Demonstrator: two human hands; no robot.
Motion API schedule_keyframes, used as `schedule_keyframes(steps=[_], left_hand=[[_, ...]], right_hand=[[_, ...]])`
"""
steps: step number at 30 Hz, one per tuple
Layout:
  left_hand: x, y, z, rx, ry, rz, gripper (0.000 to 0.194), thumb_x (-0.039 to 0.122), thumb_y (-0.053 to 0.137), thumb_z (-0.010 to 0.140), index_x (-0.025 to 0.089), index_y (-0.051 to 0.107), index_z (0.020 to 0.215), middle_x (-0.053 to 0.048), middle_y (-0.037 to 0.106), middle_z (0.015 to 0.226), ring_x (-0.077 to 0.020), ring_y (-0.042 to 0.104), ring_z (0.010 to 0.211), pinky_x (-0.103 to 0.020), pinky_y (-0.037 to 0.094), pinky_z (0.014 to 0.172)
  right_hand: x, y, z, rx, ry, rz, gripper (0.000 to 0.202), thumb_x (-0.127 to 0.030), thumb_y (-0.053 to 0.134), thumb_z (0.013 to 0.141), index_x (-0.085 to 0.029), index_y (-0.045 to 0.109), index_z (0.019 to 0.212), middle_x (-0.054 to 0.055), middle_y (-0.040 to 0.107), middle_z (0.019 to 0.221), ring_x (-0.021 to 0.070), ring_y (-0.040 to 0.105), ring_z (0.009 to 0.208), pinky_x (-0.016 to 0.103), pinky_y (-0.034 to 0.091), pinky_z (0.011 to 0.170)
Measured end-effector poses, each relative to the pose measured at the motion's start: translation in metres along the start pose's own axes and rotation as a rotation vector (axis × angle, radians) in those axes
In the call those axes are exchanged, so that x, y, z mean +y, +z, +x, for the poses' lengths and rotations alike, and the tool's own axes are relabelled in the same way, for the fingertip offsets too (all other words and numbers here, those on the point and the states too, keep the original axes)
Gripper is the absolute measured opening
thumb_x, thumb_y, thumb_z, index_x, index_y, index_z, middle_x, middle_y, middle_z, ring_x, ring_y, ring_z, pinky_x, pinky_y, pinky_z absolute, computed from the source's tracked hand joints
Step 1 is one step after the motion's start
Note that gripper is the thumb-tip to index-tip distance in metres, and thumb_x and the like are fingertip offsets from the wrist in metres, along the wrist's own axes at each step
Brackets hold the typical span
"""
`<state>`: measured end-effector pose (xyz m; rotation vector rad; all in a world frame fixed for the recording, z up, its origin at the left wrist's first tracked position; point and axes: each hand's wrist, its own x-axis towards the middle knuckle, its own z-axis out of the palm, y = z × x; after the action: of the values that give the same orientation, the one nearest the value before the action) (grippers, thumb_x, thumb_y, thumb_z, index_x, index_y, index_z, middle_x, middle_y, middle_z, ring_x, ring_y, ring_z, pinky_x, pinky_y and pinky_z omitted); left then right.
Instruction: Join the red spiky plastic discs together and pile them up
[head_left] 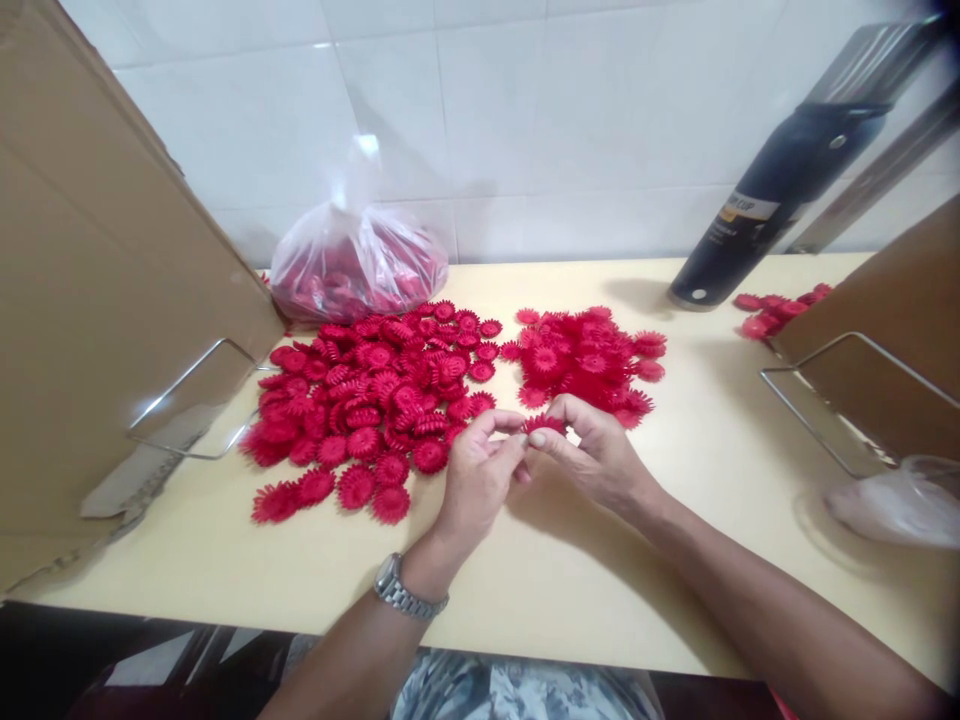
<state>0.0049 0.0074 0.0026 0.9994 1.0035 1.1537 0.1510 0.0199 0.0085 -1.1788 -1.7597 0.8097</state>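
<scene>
Between my two hands is a red toothed disc [544, 425], flower-like with a jagged rim. My left hand [484, 465] pinches its left edge with thumb and fingertips. On its other side, my right hand [592, 450] grips the disc between thumb and forefinger. Both hands hover above the tabletop, just in front of two piles of similar red pieces. The larger left pile [390, 385] holds rounded, thicker-looking discs. Behind my fingers, the right pile [577, 355] has flatter-looking toothed pieces. My fingers partly hide the held disc.
A tied plastic bag [360, 265] of red pieces stands by the tiled wall. The dark thermos [772, 180] is at the back right, near a few red pieces [780, 308]. Cardboard [112, 250] with wire handles flanks both sides. A clear plastic bag [900, 505] lies at right.
</scene>
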Motion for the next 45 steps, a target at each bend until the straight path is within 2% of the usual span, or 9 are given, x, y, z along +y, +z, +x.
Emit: schedule_keyframes(steps=[4, 9, 13, 17, 23, 27, 31, 35, 45], left_hand=[[0.000, -0.001, -0.003, 0.018, 0.044, -0.001, 0.017, 0.030, 0.064, 0.075, 0.018, 0.053, 0.077, 0.005, 0.053, 0.059, -0.0060, 0.051, 0.045, -0.018, 0.038, 0.045], [0.006, 0.004, -0.003, -0.103, -0.085, -0.145, 0.025, 0.036, 0.058, 0.078, 0.014, 0.057, 0.067, 0.000, 0.058, 0.061, -0.0092, 0.054, 0.048, -0.022, 0.042, 0.050], [0.007, 0.008, -0.001, -0.078, -0.172, -0.276, 0.016, 0.026, 0.066, 0.069, 0.014, 0.055, 0.065, 0.002, 0.056, 0.054, -0.0096, 0.053, 0.050, -0.024, 0.044, 0.056], [0.005, 0.008, 0.001, -0.015, -0.172, -0.331, 0.009, 0.017, 0.065, 0.064, 0.014, 0.057, 0.063, 0.004, 0.053, 0.054, -0.0073, 0.050, 0.052, -0.021, 0.041, 0.057], [0.006, 0.002, 0.003, 0.065, -0.117, -0.303, 0.008, 0.015, 0.066, 0.062, 0.013, 0.059, 0.057, 0.004, 0.054, 0.050, -0.0051, 0.047, 0.048, -0.017, 0.038, 0.051], [0.006, -0.002, 0.001, 0.063, -0.015, -0.223, 0.007, 0.015, 0.065, 0.065, 0.015, 0.062, 0.058, 0.003, 0.059, 0.051, -0.0071, 0.052, 0.049, -0.019, 0.041, 0.052], [0.003, -0.002, -0.001, 0.017, 0.057, -0.168, 0.006, 0.015, 0.064, 0.068, 0.016, 0.064, 0.062, 0.003, 0.060, 0.053, -0.0088, 0.053, 0.050, -0.021, 0.042, 0.052], [0.001, -0.002, -0.001, -0.018, 0.119, -0.138, 0.010, 0.012, 0.064, 0.070, 0.015, 0.063, 0.060, 0.003, 0.059, 0.053, -0.0084, 0.053, 0.051, -0.021, 0.042, 0.053], [-0.001, -0.007, -0.002, -0.083, 0.230, -0.067, 0.011, 0.010, 0.062, 0.073, 0.017, 0.065, 0.066, 0.002, 0.062, 0.060, -0.0096, 0.054, 0.055, -0.022, 0.043, 0.055]], right_hand=[[-0.001, 0.000, 0.000, 0.054, -0.064, -0.057, 0.029, -0.036, 0.059, 0.081, -0.020, 0.041, 0.064, -0.003, 0.046, 0.057, 0.0107, 0.044, 0.052, 0.023, 0.036, 0.046], [0.003, 0.003, 0.002, 0.123, -0.295, -0.238, 0.028, -0.030, 0.056, 0.084, -0.020, 0.040, 0.064, -0.003, 0.044, 0.056, 0.0102, 0.042, 0.052, 0.023, 0.033, 0.045], [0.007, 0.009, 0.004, 0.202, -0.545, -0.431, 0.025, -0.023, 0.052, 0.087, -0.021, 0.042, 0.064, -0.001, 0.044, 0.057, 0.0110, 0.041, 0.052, 0.024, 0.032, 0.046], [0.009, 0.014, 0.003, 0.185, -0.614, -0.460, 0.022, -0.013, 0.052, 0.084, -0.020, 0.045, 0.065, 0.000, 0.049, 0.059, 0.0121, 0.045, 0.056, 0.025, 0.035, 0.049], [0.002, 0.009, 0.000, 0.065, -0.567, -0.242, 0.004, -0.018, 0.058, 0.082, -0.018, 0.054, 0.082, 0.004, 0.058, 0.071, 0.0150, 0.053, 0.065, 0.028, 0.044, 0.056], [-0.005, -0.001, 0.000, -0.083, -0.353, 0.053, 0.011, -0.019, 0.052, 0.086, -0.016, 0.059, 0.094, 0.006, 0.063, 0.080, 0.0153, 0.058, 0.071, 0.030, 0.049, 0.062], [-0.005, -0.005, 0.001, -0.161, -0.139, 0.302, 0.010, -0.022, 0.053, 0.087, -0.017, 0.062, 0.091, 0.003, 0.064, 0.076, 0.0137, 0.062, 0.068, 0.029, 0.050, 0.062], [-0.004, -0.003, 0.002, -0.132, -0.191, 0.219, 0.006, -0.023, 0.063, 0.081, -0.017, 0.062, 0.081, 0.003, 0.064, 0.071, 0.0138, 0.061, 0.065, 0.029, 0.049, 0.061], [-0.006, -0.003, 0.000, -0.089, -0.316, 0.086, 0.012, -0.019, 0.055, 0.086, -0.018, 0.056, 0.074, 0.002, 0.060, 0.066, 0.0116, 0.056, 0.060, 0.025, 0.044, 0.054]])
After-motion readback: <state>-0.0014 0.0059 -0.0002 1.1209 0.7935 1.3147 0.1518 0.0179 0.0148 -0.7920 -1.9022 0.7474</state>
